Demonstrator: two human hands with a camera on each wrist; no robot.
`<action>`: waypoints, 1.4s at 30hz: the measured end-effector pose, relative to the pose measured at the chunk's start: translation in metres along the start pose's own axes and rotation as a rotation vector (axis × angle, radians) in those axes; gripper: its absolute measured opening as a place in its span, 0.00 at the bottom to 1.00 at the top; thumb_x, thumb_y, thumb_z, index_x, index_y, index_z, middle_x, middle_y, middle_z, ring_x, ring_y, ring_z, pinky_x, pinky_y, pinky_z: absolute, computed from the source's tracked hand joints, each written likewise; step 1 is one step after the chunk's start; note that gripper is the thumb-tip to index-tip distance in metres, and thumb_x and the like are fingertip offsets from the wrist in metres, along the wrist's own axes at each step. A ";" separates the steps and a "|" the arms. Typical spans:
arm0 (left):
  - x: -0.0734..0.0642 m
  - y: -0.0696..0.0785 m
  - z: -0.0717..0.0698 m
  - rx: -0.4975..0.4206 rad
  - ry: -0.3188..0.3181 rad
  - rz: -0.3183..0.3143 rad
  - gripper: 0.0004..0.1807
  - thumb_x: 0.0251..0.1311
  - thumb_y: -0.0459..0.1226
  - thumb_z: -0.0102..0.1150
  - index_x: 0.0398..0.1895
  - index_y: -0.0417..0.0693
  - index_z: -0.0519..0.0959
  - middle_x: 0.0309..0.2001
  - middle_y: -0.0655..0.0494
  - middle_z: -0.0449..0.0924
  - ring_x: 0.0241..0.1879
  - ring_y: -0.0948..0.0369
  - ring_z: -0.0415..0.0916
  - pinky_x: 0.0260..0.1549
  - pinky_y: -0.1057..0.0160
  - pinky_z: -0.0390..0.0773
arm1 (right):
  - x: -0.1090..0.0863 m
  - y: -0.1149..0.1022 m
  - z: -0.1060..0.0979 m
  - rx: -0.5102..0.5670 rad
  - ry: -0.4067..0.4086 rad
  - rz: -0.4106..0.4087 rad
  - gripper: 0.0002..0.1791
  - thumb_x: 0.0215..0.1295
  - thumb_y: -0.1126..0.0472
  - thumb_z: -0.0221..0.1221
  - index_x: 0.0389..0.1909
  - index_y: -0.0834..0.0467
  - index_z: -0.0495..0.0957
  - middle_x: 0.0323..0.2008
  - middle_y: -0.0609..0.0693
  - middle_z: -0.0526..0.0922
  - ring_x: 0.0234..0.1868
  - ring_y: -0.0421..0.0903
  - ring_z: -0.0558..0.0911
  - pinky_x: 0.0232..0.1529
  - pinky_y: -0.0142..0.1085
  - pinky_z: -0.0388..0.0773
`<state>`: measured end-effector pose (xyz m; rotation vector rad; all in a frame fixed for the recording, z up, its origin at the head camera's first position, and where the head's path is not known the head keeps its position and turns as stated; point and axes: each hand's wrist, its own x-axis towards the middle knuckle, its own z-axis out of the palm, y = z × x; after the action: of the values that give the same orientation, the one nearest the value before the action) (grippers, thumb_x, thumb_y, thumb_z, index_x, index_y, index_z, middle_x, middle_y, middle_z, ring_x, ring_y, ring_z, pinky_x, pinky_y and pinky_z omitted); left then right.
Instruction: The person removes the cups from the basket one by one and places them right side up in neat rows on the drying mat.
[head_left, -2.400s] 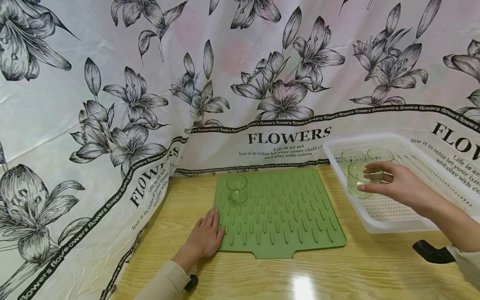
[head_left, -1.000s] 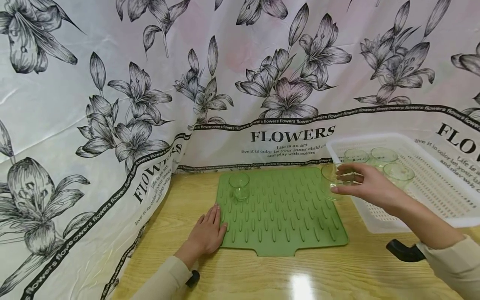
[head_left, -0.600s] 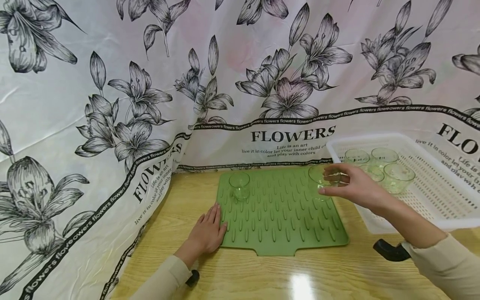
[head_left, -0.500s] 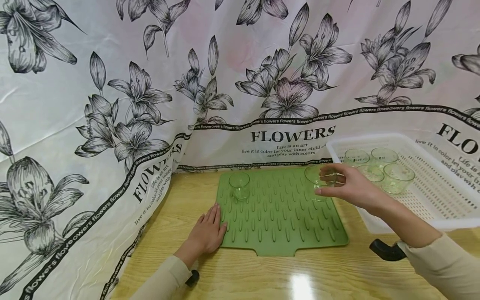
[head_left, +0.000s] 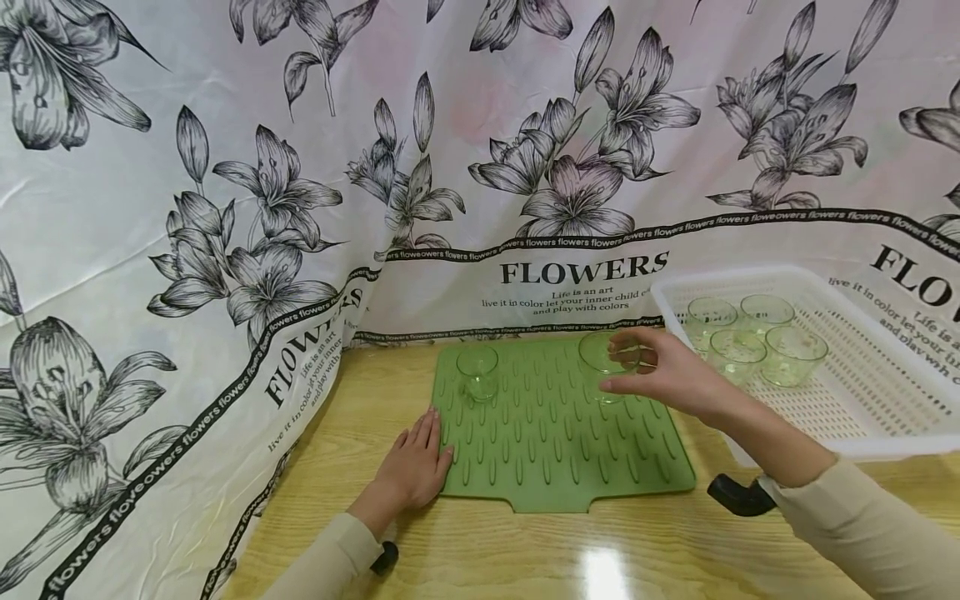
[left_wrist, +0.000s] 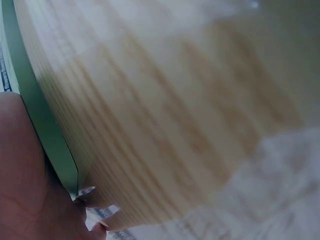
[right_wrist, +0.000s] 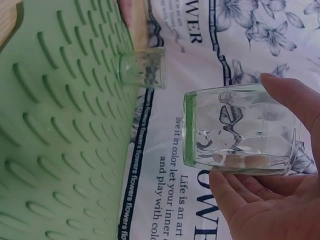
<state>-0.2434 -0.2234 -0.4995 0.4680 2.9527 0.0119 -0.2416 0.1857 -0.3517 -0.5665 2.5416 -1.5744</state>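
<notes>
My right hand (head_left: 667, 371) holds a clear glass cup (right_wrist: 240, 132) between thumb and fingers, above the right part of a green ridged drying mat (head_left: 555, 450). In the right wrist view the held cup shows a dark printed mark and a thick base, apart from the mat. Another glass cup (head_left: 478, 375) stands upright at the mat's back left corner. My left hand (head_left: 415, 458) lies with fairly straight fingers at the mat's left edge; in the left wrist view only part of this hand (left_wrist: 30, 180) shows beside the mat's green edge (left_wrist: 45, 125).
A white perforated plastic basket (head_left: 885, 446) sits right of the mat, with several glass cups, such as a front one (head_left: 797, 357), at its left end. A floral curtain (head_left: 555, 287) hangs behind and left of the wooden table (head_left: 510, 554).
My right hand has lifted the cup from the basket and carried it left over the mat. My left hand stays at the mat's left edge.
</notes>
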 end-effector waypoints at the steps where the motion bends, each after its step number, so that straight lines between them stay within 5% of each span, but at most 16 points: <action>1: 0.000 0.000 0.000 -0.005 0.003 0.000 0.39 0.82 0.55 0.24 0.83 0.39 0.42 0.83 0.44 0.37 0.81 0.48 0.41 0.76 0.42 0.51 | 0.001 0.000 0.001 -0.001 -0.001 -0.004 0.41 0.62 0.55 0.73 0.71 0.68 0.65 0.65 0.67 0.74 0.66 0.65 0.75 0.60 0.53 0.78; 14: -0.006 0.006 -0.011 -0.020 -0.004 -0.006 0.37 0.83 0.52 0.28 0.82 0.36 0.45 0.83 0.42 0.39 0.81 0.47 0.43 0.76 0.42 0.52 | 0.011 -0.005 0.015 -0.006 -0.004 -0.027 0.42 0.61 0.56 0.74 0.70 0.68 0.66 0.65 0.67 0.74 0.67 0.65 0.74 0.61 0.53 0.78; 42: -0.003 0.004 -0.006 -0.018 -0.010 -0.003 0.38 0.83 0.54 0.26 0.82 0.37 0.44 0.83 0.43 0.38 0.81 0.47 0.41 0.76 0.42 0.51 | 0.033 0.003 0.049 0.020 -0.028 -0.034 0.45 0.57 0.54 0.76 0.71 0.66 0.65 0.63 0.65 0.74 0.68 0.66 0.73 0.64 0.54 0.75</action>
<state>-0.2403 -0.2204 -0.4926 0.4606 2.9412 0.0353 -0.2595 0.1340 -0.3733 -0.6291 2.5062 -1.5890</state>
